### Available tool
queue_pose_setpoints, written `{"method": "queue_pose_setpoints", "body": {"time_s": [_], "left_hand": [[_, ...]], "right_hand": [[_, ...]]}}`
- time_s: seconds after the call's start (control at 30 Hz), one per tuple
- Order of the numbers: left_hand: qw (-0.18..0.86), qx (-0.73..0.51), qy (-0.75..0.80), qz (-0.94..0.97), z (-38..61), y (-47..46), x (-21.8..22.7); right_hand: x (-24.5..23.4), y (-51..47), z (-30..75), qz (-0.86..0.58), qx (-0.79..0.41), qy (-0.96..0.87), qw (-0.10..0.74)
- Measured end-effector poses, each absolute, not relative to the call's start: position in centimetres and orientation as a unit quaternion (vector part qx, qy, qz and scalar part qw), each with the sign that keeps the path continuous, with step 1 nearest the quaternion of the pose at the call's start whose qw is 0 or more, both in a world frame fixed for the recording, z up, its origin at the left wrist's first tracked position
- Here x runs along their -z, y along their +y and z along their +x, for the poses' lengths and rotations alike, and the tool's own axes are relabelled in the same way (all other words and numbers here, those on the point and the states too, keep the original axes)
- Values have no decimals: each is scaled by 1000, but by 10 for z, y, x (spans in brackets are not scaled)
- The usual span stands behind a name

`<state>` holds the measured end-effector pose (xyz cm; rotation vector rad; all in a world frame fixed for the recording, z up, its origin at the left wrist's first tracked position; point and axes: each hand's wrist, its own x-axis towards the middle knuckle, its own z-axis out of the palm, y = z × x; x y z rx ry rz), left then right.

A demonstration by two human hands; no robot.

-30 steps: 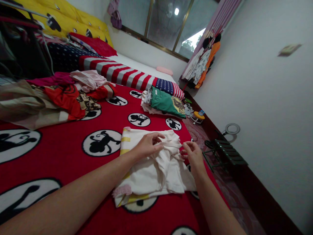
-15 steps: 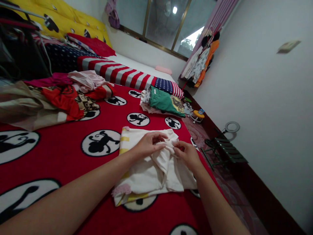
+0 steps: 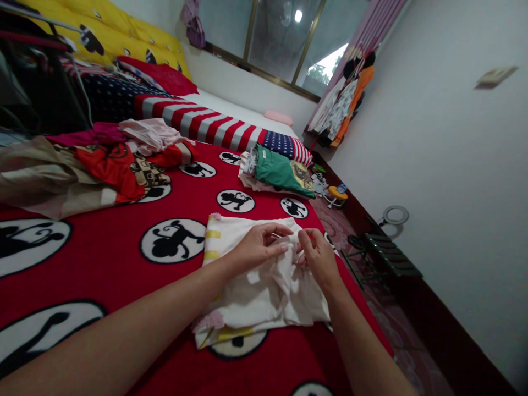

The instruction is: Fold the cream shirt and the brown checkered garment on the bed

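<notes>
left hand (image 3: 258, 247): pinching cream garment (image 3: 264, 286) | right hand (image 3: 315, 256): seemingly pinching same fold | frame centre, on red bed (image 3: 103, 264)

You are in a bedroom of a home. A wide bed under a red cartoon-print blanket (image 3: 124, 264) fills most of the view, with a yellow padded headboard (image 3: 124, 27) and stars-and-stripes bedding (image 3: 198, 124) at its far side. Loose clothes (image 3: 103, 159) lie heaped on the blanket. A folded stack (image 3: 280, 173) sits near the edge, and more garments (image 3: 342, 104) hang beside the window (image 3: 272, 38).
</notes>
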<state>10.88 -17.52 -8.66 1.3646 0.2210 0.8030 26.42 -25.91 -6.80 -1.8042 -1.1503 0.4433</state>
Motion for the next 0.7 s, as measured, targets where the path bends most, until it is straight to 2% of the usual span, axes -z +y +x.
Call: {"method": "queue_pose_setpoints", "body": {"time_s": [0.17, 0.23, 0.3, 0.37, 0.43, 0.57, 0.7], "left_hand": [[751, -295, 70, 587, 113, -199, 81], [748, -293, 77, 591, 113, -202, 81], [719, -348, 112, 591, 112, -198, 83], [641, -413, 177, 622, 111, -190, 88], [517, -427, 214, 710, 110, -183, 96], [274, -295, 124, 907, 106, -189, 108], [141, -193, 73, 968, 104, -205, 111]], "right_hand": [[52, -269, 271, -705, -339, -398, 479], [51, -279, 284, -691, -366, -376, 497], [55, -291, 301, -699, -353, -356, 511], [64, -303, 319, -724, -326, -345, 500], [73, -312, 334, -755, -280, -364, 467], [81, -306, 344, -775, -134, -453, 419], [75, -273, 332, -771, -117, -505, 369]]}}
